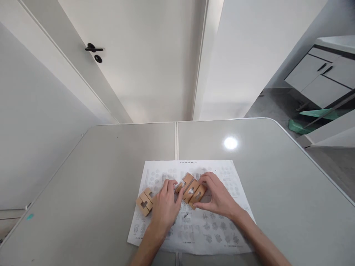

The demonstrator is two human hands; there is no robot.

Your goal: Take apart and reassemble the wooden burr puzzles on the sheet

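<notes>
Several notched wooden puzzle blocks (191, 191) lie side by side at a slant on a printed paper sheet (194, 244). My left hand (165, 205) is closed at their left end, its thumb and fingers about a narrow piece there. At the right end, my right hand (219, 195) pinches the outer block between thumb and fingers. Left of my left hand rests a second group of lighter notched wooden blocks (145, 202), partly hidden behind that hand. Small drawings and lines of print cover the sheet, too fine to read.
The sheet lies on a grey folding table (105, 177) with a light rim and a seam (176, 140) down its middle. Beyond it stands a white door (144, 62) with a black handle (94, 48). A white cabinet (318, 77) is at the far right.
</notes>
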